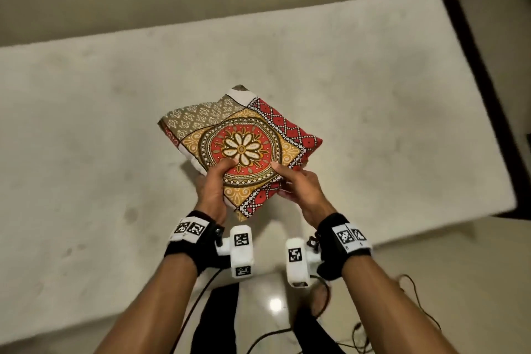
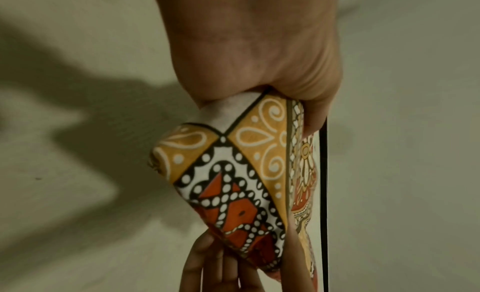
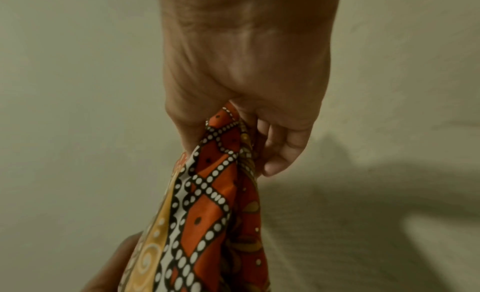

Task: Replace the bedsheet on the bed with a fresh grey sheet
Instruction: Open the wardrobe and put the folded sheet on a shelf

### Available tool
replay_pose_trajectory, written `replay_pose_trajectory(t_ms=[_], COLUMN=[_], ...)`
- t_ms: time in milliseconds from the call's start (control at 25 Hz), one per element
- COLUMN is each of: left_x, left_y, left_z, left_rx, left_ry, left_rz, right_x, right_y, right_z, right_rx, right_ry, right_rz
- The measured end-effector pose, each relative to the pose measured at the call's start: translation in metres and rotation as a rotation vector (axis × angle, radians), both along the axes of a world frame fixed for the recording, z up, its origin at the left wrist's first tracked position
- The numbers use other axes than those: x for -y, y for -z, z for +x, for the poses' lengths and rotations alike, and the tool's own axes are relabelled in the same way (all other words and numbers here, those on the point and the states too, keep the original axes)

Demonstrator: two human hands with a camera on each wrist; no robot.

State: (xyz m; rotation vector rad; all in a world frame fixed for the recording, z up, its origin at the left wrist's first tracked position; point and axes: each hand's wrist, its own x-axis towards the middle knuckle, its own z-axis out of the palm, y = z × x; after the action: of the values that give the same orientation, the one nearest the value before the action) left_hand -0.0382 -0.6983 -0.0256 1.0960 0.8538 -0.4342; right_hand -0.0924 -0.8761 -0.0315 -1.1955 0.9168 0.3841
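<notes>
A folded patterned sheet, with red, yellow and grey-green panels and a round flower motif, hangs above the bare cream mattress. Both hands hold it by its near edge. My left hand grips the near left corner, thumb pressed on top and fingers hidden beneath. My right hand pinches the near right edge, thumb on top. The left wrist view shows the folded sheet squeezed in the left hand. In the right wrist view the cloth bunches in the right hand. No plain grey sheet is in view.
The mattress fills most of the head view, with a dark bed frame along its right side and a beige wall behind. Glossy floor lies below my arms, with black cables trailing across it.
</notes>
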Motion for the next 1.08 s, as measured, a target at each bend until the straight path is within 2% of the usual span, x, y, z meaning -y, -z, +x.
replay_pose_trajectory(t_ms=[80,240,480,640,760,920,1080], left_x=[0.053,0.163,0.31,0.407,0.483,0.585,0.705], left_y=[-0.039,-0.138,-0.275,-0.351,-0.392,-0.422,-0.44], left_z=[-0.019,-0.074,-0.129,-0.152,-0.167,-0.179,-0.194], left_rx=[0.049,0.12,0.252,0.318,0.363,0.443,0.505], left_ry=[0.108,0.381,0.773,1.04,1.227,1.41,1.589], left_rz=[0.058,0.031,0.004,-0.056,-0.12,-0.13,-0.143], right_x=[0.061,0.189,0.333,0.397,0.438,0.508,0.604], right_y=[-0.038,-0.132,-0.263,-0.329,-0.364,-0.386,-0.408], right_z=[-0.045,-0.143,-0.258,-0.316,-0.347,-0.378,-0.408], right_rx=[0.032,0.124,0.175,0.313,0.371,0.492,0.49], right_ry=[0.135,0.482,0.776,0.861,0.994,1.09,1.101], right_rz=[0.01,0.105,0.296,0.363,0.412,0.403,0.224])
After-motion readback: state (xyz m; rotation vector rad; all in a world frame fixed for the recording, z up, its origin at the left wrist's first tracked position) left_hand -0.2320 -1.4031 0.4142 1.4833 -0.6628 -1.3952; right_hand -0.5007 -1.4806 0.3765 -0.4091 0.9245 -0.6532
